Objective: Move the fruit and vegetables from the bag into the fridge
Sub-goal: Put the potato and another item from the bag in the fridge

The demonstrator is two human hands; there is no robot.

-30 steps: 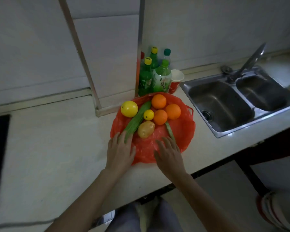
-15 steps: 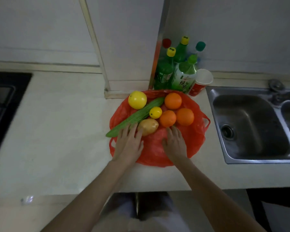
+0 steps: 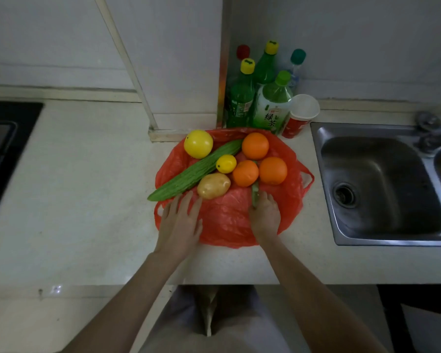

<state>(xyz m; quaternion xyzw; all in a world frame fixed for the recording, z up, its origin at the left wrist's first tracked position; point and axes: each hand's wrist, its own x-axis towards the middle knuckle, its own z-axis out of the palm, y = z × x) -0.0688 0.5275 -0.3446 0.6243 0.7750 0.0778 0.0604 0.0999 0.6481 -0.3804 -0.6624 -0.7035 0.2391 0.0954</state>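
Left hand (image 3: 180, 220) flat on red plastic bag (image 3: 224, 222); right hand (image 3: 264, 215) pinches thin green pod (image 3: 255, 193). Tugging risks round oranges (image 3: 255, 146) rolling off.

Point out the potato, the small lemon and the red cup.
potato (image 3: 213, 186): head view, middle of its skin.
small lemon (image 3: 226, 164): head view, centre of the fruit.
red cup (image 3: 296, 127): head view, red side wall below the white rim.
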